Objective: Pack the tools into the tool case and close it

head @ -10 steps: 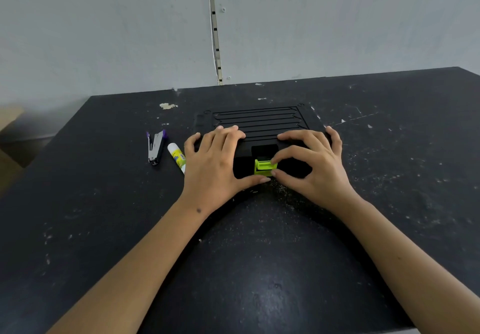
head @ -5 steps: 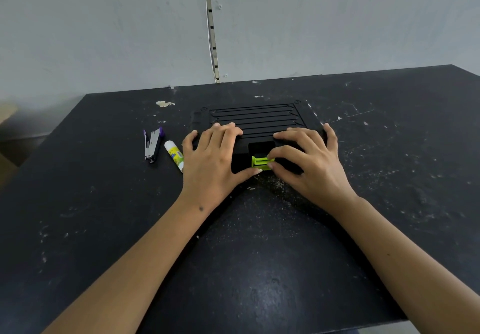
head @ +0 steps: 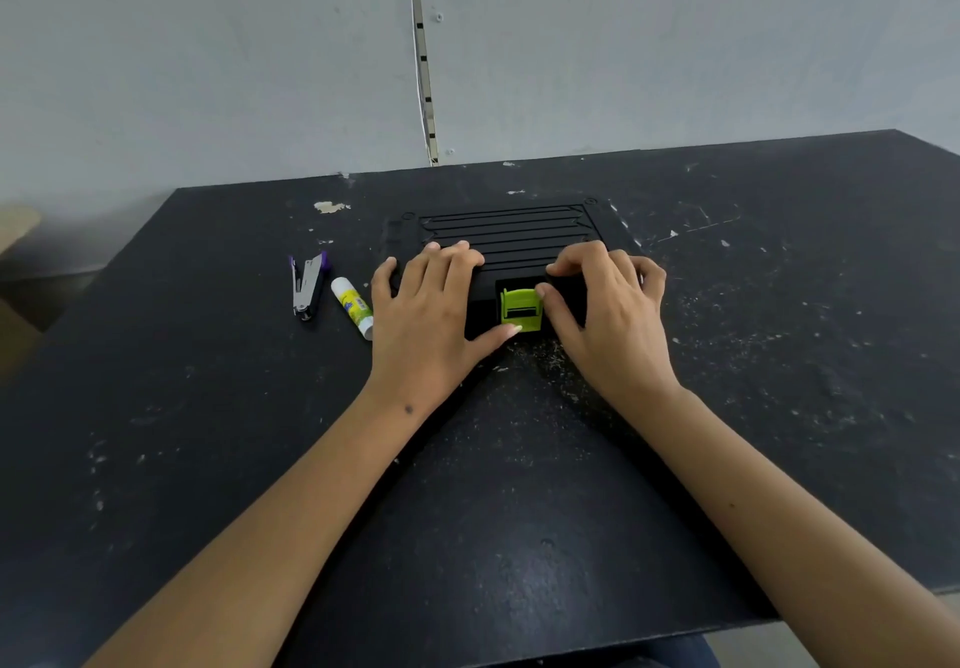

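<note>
- Tool case [head: 511, 236]: black, ribbed lid down, lying flat on the table toward its far middle; near edge faces the person, far edge set back from the table's rear edge with a bare strip between
- Latch [head: 521, 307]: lime green, at the middle of the case's near edge, standing between the two hands
- Left hand [head: 434, 314]: fingers straight and spread, pressing flat on the lid's near-left part; thumb tip touches the latch's lower edge
- Right hand [head: 605, 311]: fingers curled over the lid's near-right part, thumb and forefinger pinching the latch's right side
- Table [head: 779, 355]: black, scuffed, white flecks; wide open surface right of the case and in front of it between the forearms
- Stapler [head: 307, 283]: silver and purple, left of the case, apart from it
- Glue stick [head: 352, 306]: white, yellow label, lying just beside the stapler, near the left hand's outer edge
- Wall [head: 208, 69]: pale grey, rising behind the table's far edge
</note>
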